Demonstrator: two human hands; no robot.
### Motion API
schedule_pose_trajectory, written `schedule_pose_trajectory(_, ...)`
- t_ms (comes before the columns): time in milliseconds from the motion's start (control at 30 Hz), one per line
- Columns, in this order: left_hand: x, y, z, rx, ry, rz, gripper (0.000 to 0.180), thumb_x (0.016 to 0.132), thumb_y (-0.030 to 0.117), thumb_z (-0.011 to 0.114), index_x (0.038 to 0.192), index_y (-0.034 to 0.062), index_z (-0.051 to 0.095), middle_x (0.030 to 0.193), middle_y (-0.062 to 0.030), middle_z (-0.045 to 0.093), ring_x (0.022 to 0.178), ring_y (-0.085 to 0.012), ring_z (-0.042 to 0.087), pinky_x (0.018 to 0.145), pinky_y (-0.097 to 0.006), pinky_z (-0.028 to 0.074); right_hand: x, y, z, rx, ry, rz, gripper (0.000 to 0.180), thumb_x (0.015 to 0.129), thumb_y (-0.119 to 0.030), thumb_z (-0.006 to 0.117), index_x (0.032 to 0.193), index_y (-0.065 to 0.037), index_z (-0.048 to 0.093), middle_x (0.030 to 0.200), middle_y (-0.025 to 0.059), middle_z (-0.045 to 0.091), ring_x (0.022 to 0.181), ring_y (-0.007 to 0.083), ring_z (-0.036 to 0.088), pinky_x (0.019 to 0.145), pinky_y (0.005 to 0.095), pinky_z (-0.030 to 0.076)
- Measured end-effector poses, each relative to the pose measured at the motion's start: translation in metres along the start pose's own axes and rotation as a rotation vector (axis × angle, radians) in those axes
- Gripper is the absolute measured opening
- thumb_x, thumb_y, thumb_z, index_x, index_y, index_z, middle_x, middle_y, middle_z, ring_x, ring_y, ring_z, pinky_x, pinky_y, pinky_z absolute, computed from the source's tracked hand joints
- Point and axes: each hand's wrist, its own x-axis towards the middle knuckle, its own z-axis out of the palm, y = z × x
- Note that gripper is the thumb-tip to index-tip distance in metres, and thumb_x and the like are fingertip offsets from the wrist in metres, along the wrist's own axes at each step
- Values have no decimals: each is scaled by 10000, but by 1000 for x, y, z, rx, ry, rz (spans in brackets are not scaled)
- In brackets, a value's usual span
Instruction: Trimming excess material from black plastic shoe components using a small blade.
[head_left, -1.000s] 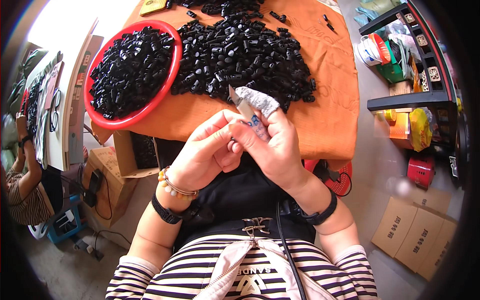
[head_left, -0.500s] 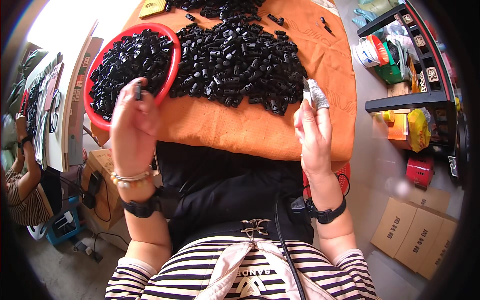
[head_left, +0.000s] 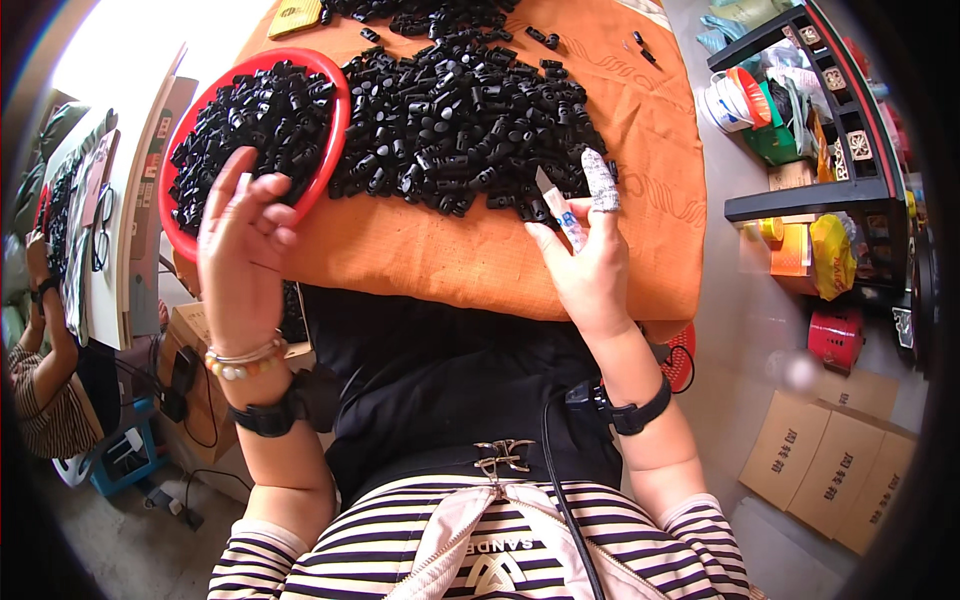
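My left hand (head_left: pixel 245 230) is over the near rim of a red basin (head_left: pixel 342 120) filled with small black plastic parts (head_left: pixel 250 115). Its fingers are apart, and nothing shows between them. In my right hand (head_left: pixel 592 265) is a small knife (head_left: pixel 560 208) with a pale handle, gripped between thumb and fingers, its blade pointing up and left. A grey wrap (head_left: pixel 599 178) covers the index finger of that hand. Just beyond the blade spreads a large heap of the same black parts (head_left: pixel 460 125) on an orange cloth (head_left: pixel 420 250).
A yellow pad (head_left: pixel 295 17) lies at the far left of the table. On the right stand a dark shelf (head_left: pixel 830 200) and flat cardboard boxes (head_left: pixel 825 465). A striped sleeve and arm show at the far left, seemingly mirrored. A black cable (head_left: pixel 555 480) hangs down my front.
The black part in my left hand is gone from it, and the fingers have spread. My right hand has moved left and turned, bringing the knife into plain sight.
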Motion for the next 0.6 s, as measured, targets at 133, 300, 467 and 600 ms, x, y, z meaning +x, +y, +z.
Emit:
schedule_pose_trajectory(133, -19, -27, 32, -13, -127, -227, 266, 908, 99, 481, 1156, 5, 491, 823, -55, 607, 630, -80, 564, 544, -186, 456, -1, 4, 0, -52, -17, -9, 651, 731, -79, 707, 1283, -34, 366, 831, 130, 599, 695, 289, 596, 633, 374, 478)
schedule_pose_trajectory(300, -38, -44, 65, 155, -331, -450, 289, 920, 144, 475, 1184, 26, 468, 870, -58, 618, 643, -93, 598, 562, -195, 480, -3, -20, -4, 220, -54, 69, 442, 765, 1, 675, 1131, 33, 428, 789, 33, 552, 674, 94, 537, 620, 231, 452)
schedule_pose_trajectory(467, -46, -56, 85, 65, -412, -520, 306, 931, 220, 497, 1185, 55, 454, 919, -49, 613, 711, -96, 615, 590, -204, 499, -9, -51, -11, 333, -260, 33, 766, 769, 53, 641, 1395, -12, 204, 817, -3, 482, 647, 19, 416, 608, 148, 387)
schedule_pose_trajectory(600, -44, -63, 80, -117, -458, -529, 243, 936, 188, 475, 1123, 33, 485, 881, -32, 598, 713, -103, 614, 600, -220, 520, -14, -61, -10, 435, -266, -21, 814, 774, 66, 629, 1425, -87, 163, 847, 5, 475, 644, 29, 420, 595, 152, 388)
